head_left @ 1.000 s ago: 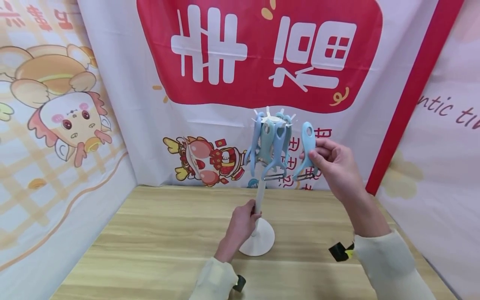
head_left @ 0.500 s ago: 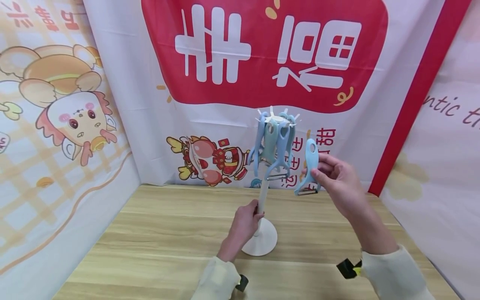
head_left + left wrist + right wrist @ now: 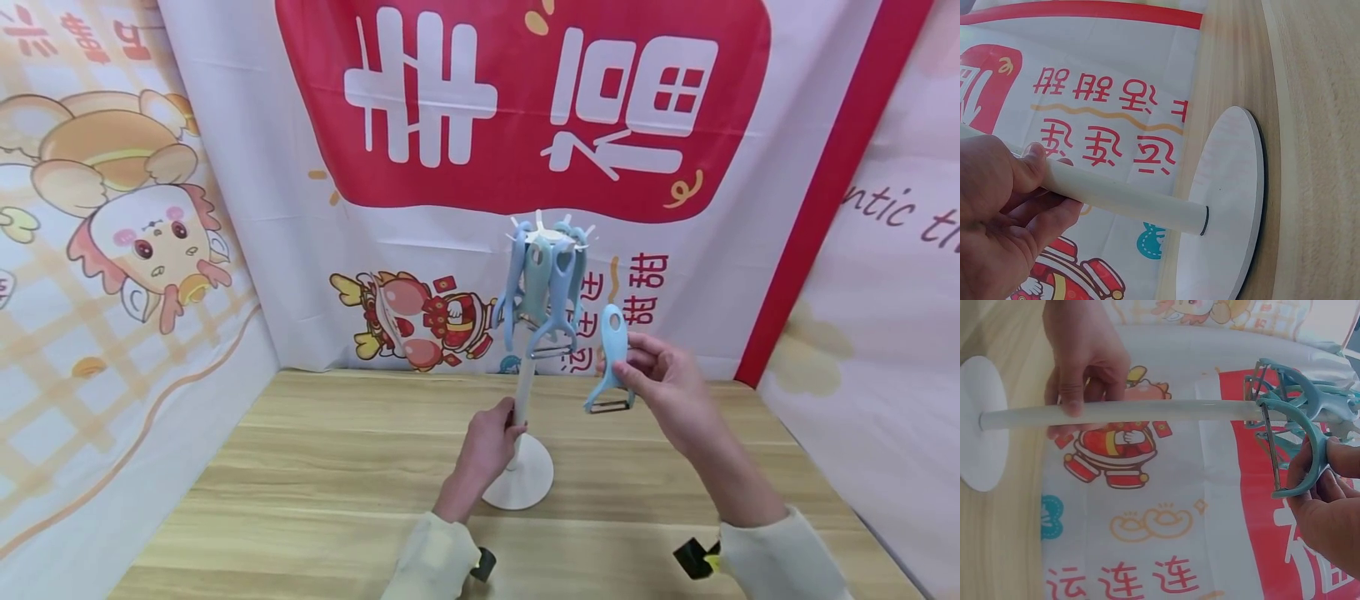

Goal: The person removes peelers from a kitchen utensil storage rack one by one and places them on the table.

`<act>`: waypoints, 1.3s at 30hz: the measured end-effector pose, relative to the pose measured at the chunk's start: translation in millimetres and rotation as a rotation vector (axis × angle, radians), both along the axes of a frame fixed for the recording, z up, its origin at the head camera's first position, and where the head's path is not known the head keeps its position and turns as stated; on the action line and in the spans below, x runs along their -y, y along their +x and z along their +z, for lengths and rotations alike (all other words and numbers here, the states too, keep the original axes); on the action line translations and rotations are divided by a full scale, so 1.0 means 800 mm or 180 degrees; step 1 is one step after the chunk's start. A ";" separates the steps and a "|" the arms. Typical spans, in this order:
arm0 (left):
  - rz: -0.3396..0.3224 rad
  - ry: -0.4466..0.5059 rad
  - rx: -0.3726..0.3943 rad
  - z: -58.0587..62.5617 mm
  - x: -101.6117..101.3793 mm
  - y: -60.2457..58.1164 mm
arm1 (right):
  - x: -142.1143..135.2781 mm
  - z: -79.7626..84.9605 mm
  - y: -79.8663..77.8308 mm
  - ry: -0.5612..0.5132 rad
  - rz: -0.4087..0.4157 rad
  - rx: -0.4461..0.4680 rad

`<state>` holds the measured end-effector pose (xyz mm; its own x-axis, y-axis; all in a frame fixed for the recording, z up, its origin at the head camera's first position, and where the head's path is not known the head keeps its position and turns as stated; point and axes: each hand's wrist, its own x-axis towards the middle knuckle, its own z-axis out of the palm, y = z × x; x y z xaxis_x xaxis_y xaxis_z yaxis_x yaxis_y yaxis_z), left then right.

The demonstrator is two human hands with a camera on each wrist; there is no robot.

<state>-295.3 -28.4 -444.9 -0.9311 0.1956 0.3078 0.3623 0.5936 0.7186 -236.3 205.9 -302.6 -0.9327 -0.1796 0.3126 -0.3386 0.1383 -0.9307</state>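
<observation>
A white stand with a round base (image 3: 519, 479) rises from the wooden table. My left hand (image 3: 486, 446) grips its pole (image 3: 1129, 199) low down, thumb on one side and fingers on the other. Around the stand's hooked top (image 3: 549, 238) hang several blue and green peelers (image 3: 558, 292). To the right of them my right hand (image 3: 663, 383) pinches a light blue peeler (image 3: 614, 346) by its handle, with the blade end pointing down. In the right wrist view this peeler (image 3: 1318, 450) shows its metal blade close up, apart from the hanging ones.
The wooden table (image 3: 337, 467) reaches back to a printed cloth (image 3: 292, 275) with a red panel. Patterned cloths also stand along the left side (image 3: 45, 417) and the right side (image 3: 885, 350).
My right hand has lowered the light blue peeler from beside the hanging ones to a spot lower down at the right of the stand. My left hand still grips the pole.
</observation>
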 end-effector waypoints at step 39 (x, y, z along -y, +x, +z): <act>-0.0042 0.0102 0.0041 0.003 0.001 0.001 | -0.009 -0.085 0.002 0.0182 0.0125 0.0667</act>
